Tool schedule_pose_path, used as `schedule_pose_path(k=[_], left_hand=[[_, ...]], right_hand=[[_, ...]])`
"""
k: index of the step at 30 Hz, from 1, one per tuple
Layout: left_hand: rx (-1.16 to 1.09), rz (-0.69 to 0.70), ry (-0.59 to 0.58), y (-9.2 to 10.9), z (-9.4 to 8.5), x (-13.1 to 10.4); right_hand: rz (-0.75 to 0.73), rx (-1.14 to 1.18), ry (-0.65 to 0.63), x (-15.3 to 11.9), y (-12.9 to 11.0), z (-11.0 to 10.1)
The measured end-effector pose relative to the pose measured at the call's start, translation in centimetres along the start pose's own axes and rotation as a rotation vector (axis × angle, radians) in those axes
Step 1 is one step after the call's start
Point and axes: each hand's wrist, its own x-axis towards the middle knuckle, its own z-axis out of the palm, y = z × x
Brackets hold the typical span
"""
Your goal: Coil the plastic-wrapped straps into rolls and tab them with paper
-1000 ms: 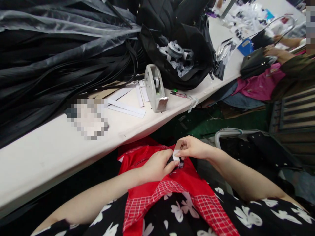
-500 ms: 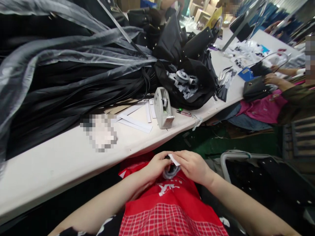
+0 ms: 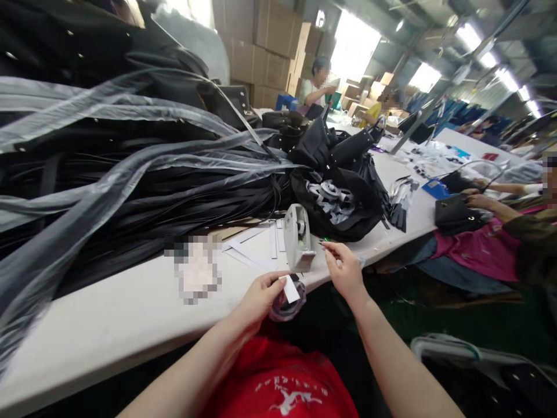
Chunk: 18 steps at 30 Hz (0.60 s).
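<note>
My left hand is closed on a coiled strap wrapped in clear plastic. A white paper strip lies over the coil, pinched under the thumb of that hand. Over the table edge, my right hand has its thumb and fingers pinched together on small thread snips. Only their dark tip shows; the fingers cover the pink handle. A grey tape dispenser stands on the table between the two hands.
Behind the dispenser sits a black bag filled with plastic-wrapped coils. Long black straps under clear plastic are heaped at the left. White paper strips lie beside the dispenser. At right, a co-worker's hand touches a black handbag.
My right hand has left the coil and reached forward to the snips on the table. My left hand has lifted the coil forward towards the table edge. The view has tilted up.
</note>
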Motion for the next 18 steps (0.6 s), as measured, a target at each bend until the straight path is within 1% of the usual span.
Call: schedule_pose_path(k=[2, 4, 6, 8, 10, 13, 16, 18], left_hand=[[-0.012, -0.006, 0.03, 0.5, -0.5, -0.6], [-0.016, -0.005, 0.058, 0.6, -1.1, -1.1], [-0.007, -0.002, 0.084, 0.5, -1.6, -1.4], [-0.003, 0.0, 0.103, 0.3, -2.1, -1.6], [-0.019, 0.001, 0.111, 0.3, -2.4, -1.6], [-0.073, -0.002, 0.113, 0.3, -2.4, -1.5], [-0.113, -0.028, 0.11, 0.6, -2.1, -1.3], [-0.117, -0.041, 0.111, 0.7, -1.9, -1.3]], right_hand=[[0.159, 0.117, -0.051, 2.4, 0.9, 1.4], [0.286, 0.229, -0.128, 3.7, 1.3, 2.9], [0.348, 0.302, -0.168, 4.0, 1.5, 4.2], [0.381, 0.355, -0.172, 3.6, 1.5, 5.0], [0.417, 0.41, -0.169, 3.1, 1.4, 5.2], [0.444, 0.466, -0.158, 2.8, 1.2, 5.0], [0.44, 0.49, -0.135, 2.6, 0.6, 4.4], [0.416, 0.489, -0.098, 2.2, 0.0, 3.9]])
